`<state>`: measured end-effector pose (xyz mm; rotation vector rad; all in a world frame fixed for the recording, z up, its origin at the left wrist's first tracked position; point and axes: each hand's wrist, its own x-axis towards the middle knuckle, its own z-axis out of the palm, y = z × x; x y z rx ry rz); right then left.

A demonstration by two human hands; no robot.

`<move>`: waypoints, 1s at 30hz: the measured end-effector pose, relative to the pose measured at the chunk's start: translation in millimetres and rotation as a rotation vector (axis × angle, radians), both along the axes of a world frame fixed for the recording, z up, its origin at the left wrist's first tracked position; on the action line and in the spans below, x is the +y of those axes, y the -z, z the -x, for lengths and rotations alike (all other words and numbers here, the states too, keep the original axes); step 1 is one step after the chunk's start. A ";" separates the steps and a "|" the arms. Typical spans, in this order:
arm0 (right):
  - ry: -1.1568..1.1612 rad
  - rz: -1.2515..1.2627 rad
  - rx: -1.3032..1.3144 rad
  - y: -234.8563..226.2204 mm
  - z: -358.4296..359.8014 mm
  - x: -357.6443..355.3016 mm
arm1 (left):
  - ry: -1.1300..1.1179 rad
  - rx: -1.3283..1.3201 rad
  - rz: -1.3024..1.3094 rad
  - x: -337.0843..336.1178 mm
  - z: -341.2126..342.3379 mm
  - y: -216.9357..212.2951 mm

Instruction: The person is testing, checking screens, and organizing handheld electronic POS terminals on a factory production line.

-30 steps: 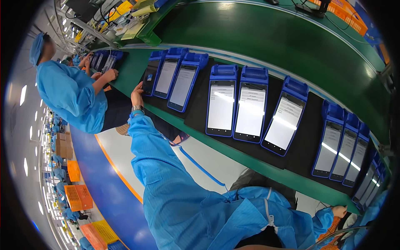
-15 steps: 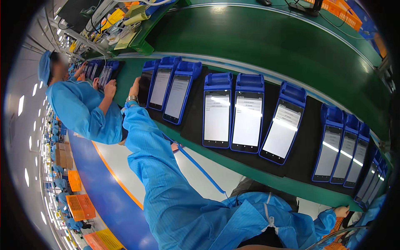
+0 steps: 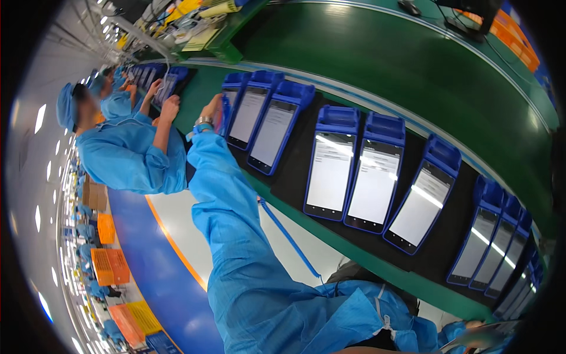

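My left hand (image 3: pixel 212 108) reaches out to the far left group of blue handheld payment terminals. Its fingers close on the left edge of the leftmost terminal (image 3: pixel 234 88), whose lower part is partly hidden by the hand and a blurred blue edge. Beside it lie two more terminals (image 3: pixel 250 112) with pale lit screens. In front of me rest three larger-looking terminals (image 3: pixel 331 171) on a black mat. My right hand (image 3: pixel 473 324) is low at the right, small and blurred near the bench edge; its fingers cannot be made out.
Further terminals (image 3: pixel 480 245) stand in rows at the right on the green bench (image 3: pixel 377 47). A co-worker in blue (image 3: pixel 130 153) handles terminals at the left. A blue coiled cord (image 3: pixel 289 236) hangs below the bench edge. Orange crates (image 3: pixel 110 266) stand on the floor.
The view has shifted, so the bench things sit differently in the picture. The leftmost terminal's screen, dark before, now shows pale. My right hand has dropped lower in the picture.
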<state>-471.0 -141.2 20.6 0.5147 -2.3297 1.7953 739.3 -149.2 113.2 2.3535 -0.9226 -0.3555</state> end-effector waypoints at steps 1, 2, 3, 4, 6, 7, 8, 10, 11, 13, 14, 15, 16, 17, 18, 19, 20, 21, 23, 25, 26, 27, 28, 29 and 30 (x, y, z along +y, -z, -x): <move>-0.020 -0.005 0.007 -1.4 -17.9 -10.1 | -0.056 0.002 -0.032 0.6 8.0 -5.6; -0.034 -0.007 0.010 -4.0 -41.3 -17.2 | -0.105 0.001 -0.061 3.1 11.2 -12.1; -0.047 -0.008 0.010 -8.0 -68.7 -24.4 | -0.159 -0.012 -0.088 9.9 9.8 -15.6; -0.054 -0.009 0.015 -15.2 -97.4 -29.8 | -0.168 -0.018 -0.085 16.3 5.7 -17.1; -0.053 -0.014 0.033 -34.3 -146.1 -33.0 | -0.068 -0.062 -0.034 25.3 -3.3 -17.5; -0.059 -0.022 0.022 -37.4 -162.8 -34.6 | -0.076 -0.084 -0.037 39.6 -16.0 -24.3; -0.068 -0.032 0.009 -37.8 -173.0 -36.0 | -0.045 -0.095 0.009 55.5 -27.7 -34.9; -0.056 -0.039 0.034 -17.6 -120.0 -31.1 | -0.010 -0.074 0.069 58.5 -36.1 -30.1; -0.032 -0.042 0.055 -12.4 -102.5 -21.9 | 0.013 -0.062 0.072 43.2 -23.7 -28.8; 0.008 -0.041 0.135 -14.0 -76.0 -5.1 | 0.053 -0.135 0.033 25.6 7.0 -6.9; 0.005 -0.045 0.144 -8.2 -65.9 -4.4 | 0.049 -0.138 0.033 32.3 13.1 -14.6; 0.007 -0.048 0.146 -1.5 -59.6 -3.1 | 0.056 -0.126 -0.004 35.0 17.8 -24.4; 0.010 -0.051 0.151 4.0 -55.8 -1.5 | 0.063 -0.111 -0.041 37.3 22.8 -32.4; 0.015 -0.049 0.149 1.2 -59.8 -1.7 | 0.068 -0.113 -0.038 37.0 30.4 -36.0; 0.014 0.012 0.107 -3.9 -71.1 -5.0 | 0.118 -0.191 -0.055 42.9 35.0 -38.0; 0.016 0.072 0.067 -6.9 -77.3 -6.1 | 0.169 -0.266 -0.071 45.9 38.5 -39.0; 0.017 0.072 0.068 -6.4 -76.1 -5.9 | 0.171 -0.265 -0.071 46.7 41.0 -39.1; -0.001 0.070 0.079 -4.3 -75.2 -7.5 | 0.169 -0.219 -0.033 52.5 39.2 -41.3; -0.020 0.068 0.085 -3.0 -78.0 -9.4 | 0.165 -0.179 0.004 61.6 34.2 -44.9; 0.033 0.094 -0.024 -16.5 -99.7 -12.2 | 0.055 -0.052 0.015 57.4 33.9 -44.5; 0.045 0.097 -0.022 -21.2 -106.0 -11.2 | 0.067 -0.051 0.018 49.7 36.1 -43.7; 0.045 0.136 -0.022 -26.2 -114.6 -14.4 | 0.056 -0.073 0.005 50.0 39.5 -43.1; 0.045 0.176 -0.022 -29.4 -119.6 -15.9 | 0.044 -0.095 -0.009 50.4 43.2 -43.1; 0.043 0.176 -0.019 -31.9 -121.5 -16.1 | 0.043 -0.092 -0.009 51.1 47.1 -43.4; 0.039 0.164 -0.021 -33.3 -121.9 -15.8 | 0.048 -0.139 -0.029 50.5 50.2 -45.1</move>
